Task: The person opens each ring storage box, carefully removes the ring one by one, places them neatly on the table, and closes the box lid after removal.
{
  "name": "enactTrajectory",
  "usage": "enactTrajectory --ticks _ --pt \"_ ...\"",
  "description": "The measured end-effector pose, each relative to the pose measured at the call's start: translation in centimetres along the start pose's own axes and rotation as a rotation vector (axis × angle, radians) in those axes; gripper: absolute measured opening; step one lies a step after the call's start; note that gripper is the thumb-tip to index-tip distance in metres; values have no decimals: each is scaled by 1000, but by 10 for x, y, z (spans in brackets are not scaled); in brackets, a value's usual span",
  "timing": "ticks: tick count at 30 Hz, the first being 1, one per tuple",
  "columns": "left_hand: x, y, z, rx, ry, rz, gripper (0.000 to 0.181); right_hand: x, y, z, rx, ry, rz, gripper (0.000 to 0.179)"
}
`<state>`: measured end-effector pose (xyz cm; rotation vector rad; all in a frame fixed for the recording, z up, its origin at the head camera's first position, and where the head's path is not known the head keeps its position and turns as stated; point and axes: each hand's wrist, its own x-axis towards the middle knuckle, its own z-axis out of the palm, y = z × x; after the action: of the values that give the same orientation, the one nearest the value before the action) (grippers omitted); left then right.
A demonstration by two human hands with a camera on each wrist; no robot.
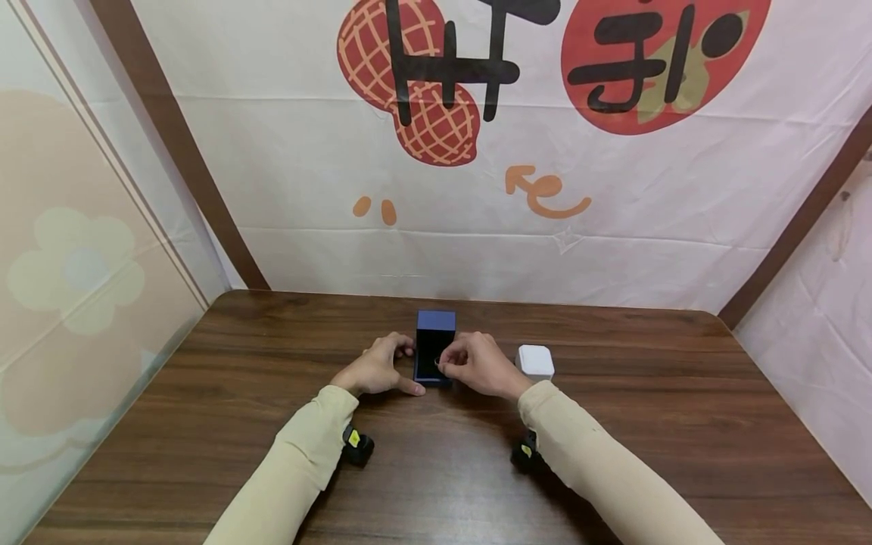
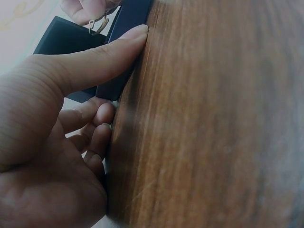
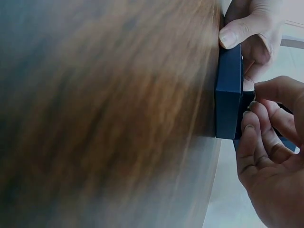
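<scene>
Standing with its lid raised near the far edge of the tabletop (image 1: 681,409), about midway between the left and right edges, is a blue box (image 1: 435,322) with a black interior. The left hand (image 1: 377,369) holds it at its left side: the thumb lies along the front near the corner of the base, and the other fingers, bent, rest by the side wall. The right hand (image 1: 482,366) is pinching a ring (image 2: 107,23) between thumb and fingertips, directly at the box's opening, in front of the upright lid. The left wrist view shows the ring's metal loop just below the gripping fingers; whether it touches the black interior cannot be determined. In the right wrist view the ring is mostly hidden by the fingers. A white box (image 1: 535,362) with rounded corners sits to the right of the blue one, apart from it, also toward the far edge and just beside the right wrist. Both forearms are in pale sleeves (image 1: 286,462), each with a black device (image 1: 359,448) at the wrist. Behind the far edge hangs a white cloth (image 1: 272,166) bearing a red peanut print (image 1: 436,121).
</scene>
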<state>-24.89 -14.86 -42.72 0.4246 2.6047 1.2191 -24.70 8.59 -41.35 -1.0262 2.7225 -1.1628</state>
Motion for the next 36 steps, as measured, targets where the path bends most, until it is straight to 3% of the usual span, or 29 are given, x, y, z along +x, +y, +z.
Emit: enactTrajectory --ticks 14,22,36 --pt "2 -2 0 4 0 4 74 -10 -9 -4 38 -86 -60 8" --pt "0 -1 -1 4 -7 5 73 -16 -20 3 -9 -158 -145 11" --pt "0 -1 -1 10 -4 9 71 -20 -27 12 -83 -281 -177 10"
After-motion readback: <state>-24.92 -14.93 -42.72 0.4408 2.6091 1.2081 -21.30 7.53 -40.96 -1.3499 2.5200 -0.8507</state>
